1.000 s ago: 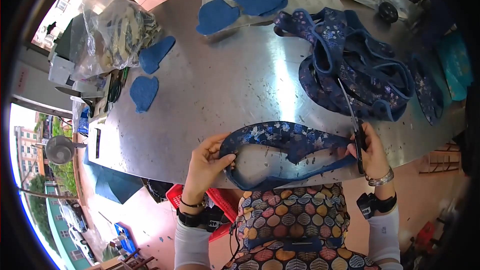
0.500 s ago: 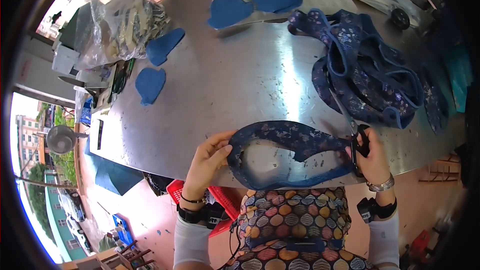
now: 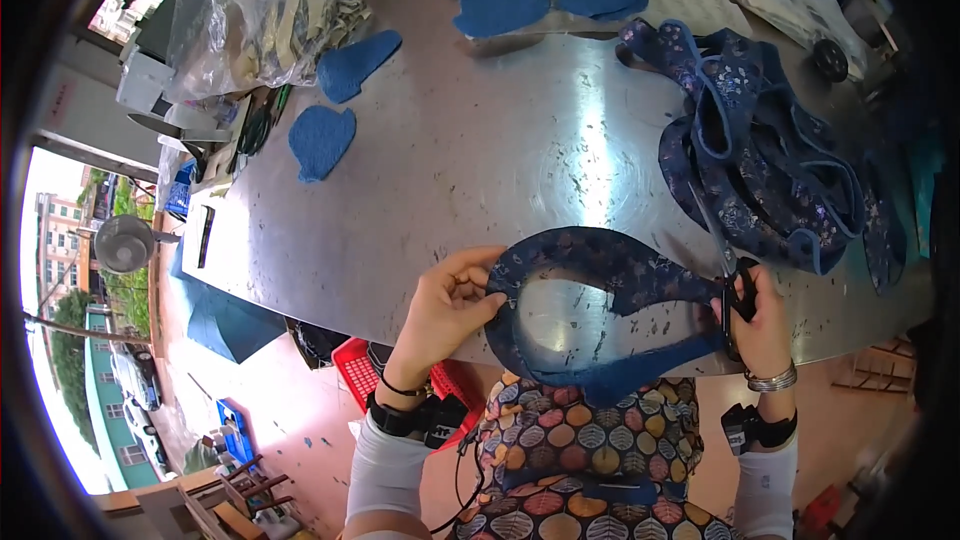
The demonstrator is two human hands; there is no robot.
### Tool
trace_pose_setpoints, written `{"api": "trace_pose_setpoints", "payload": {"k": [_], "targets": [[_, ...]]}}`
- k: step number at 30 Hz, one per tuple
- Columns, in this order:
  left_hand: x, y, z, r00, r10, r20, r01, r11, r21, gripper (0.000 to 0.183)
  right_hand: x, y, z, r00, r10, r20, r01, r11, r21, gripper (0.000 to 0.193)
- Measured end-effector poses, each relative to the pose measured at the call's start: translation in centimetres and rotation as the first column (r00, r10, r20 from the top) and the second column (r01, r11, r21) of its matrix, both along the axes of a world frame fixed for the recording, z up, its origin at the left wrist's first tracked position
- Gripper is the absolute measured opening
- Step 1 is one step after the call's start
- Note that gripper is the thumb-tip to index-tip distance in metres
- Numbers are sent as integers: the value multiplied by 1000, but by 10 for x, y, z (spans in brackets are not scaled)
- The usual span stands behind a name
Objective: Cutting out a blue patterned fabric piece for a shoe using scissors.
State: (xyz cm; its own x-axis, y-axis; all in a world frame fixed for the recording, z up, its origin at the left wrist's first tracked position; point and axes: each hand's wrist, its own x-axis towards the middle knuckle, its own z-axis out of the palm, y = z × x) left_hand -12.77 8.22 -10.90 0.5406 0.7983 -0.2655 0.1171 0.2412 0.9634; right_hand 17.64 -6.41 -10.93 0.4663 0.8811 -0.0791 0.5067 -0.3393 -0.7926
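A curved, open-ended loop of dark blue floral fabric [image 3: 570, 252] hangs at the table's front edge. My left hand [image 3: 440, 310] pinches its left bend between thumb and fingers. The right-hand ends of the loop meet at my right hand [image 3: 768, 335], which also has a pair of black-handled scissors [image 3: 729, 260] in its grip. The blades point away toward a heap of similar floral fabric pieces [image 3: 745, 140] with blue bound edges. Along the lower strip of the loop, a plainer blue side shows. How the right fingers hold the fabric is partly hidden.
The metal table [image 3: 430, 160] carries plain blue cut pieces, among them one at the left [image 3: 322, 143] and one at the back [image 3: 500, 3]. A clear plastic bag of scraps [image 3: 270, 25] stands back left. A red basket [image 3: 360, 375] sits below the front edge.
My view has shifted, so the table things sit farther right in it. The loop's lower strip has turned, showing more plain blue. Both hands keep their holds.
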Motion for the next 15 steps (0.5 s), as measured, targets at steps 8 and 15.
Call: {"api": "trace_pose_setpoints", "payload": {"k": [8, 15], "targets": [[1, -1, -1, 1000, 3, -20, -2, 999, 39, 41, -2, 1, 1, 999, 6, 41, -6, 1000, -6, 29], [4, -2, 1, 1000, 2, -25, 0, 999, 54, 41, 0, 0, -3, 996, 6, 85, -8, 1000, 24, 28]]}}
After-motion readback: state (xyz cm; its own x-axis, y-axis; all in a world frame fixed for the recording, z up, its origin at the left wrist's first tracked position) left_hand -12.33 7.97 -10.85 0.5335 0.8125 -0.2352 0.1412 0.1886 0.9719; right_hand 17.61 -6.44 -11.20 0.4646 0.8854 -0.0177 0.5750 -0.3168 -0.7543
